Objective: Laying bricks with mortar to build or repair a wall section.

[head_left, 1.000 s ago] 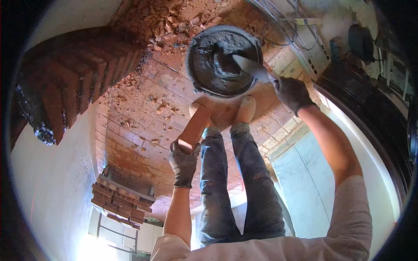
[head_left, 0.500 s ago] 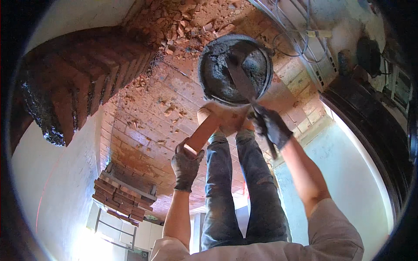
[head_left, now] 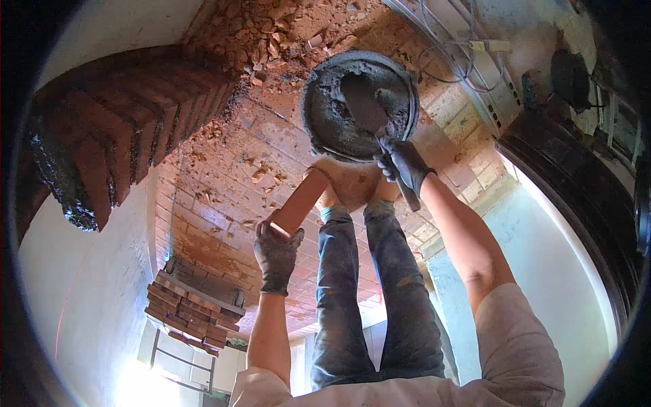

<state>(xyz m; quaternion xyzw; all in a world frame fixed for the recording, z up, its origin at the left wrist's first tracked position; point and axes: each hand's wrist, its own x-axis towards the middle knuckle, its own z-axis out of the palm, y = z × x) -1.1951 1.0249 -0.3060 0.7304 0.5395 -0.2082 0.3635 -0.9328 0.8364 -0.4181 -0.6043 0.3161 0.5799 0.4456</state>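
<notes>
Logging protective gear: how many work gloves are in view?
2: one on the left hand, which holds a brick; one on the right hand, which holds a trowel.

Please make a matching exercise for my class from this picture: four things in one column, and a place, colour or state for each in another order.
Things:
1. Trowel
2. Jeans
3. Single brick
4. Round tub

Descriptions:
A. in the left hand
B. containing grey mix
C. in the right hand
D. dark blue

Pairs: 1-C, 2-D, 3-A, 4-B
</notes>
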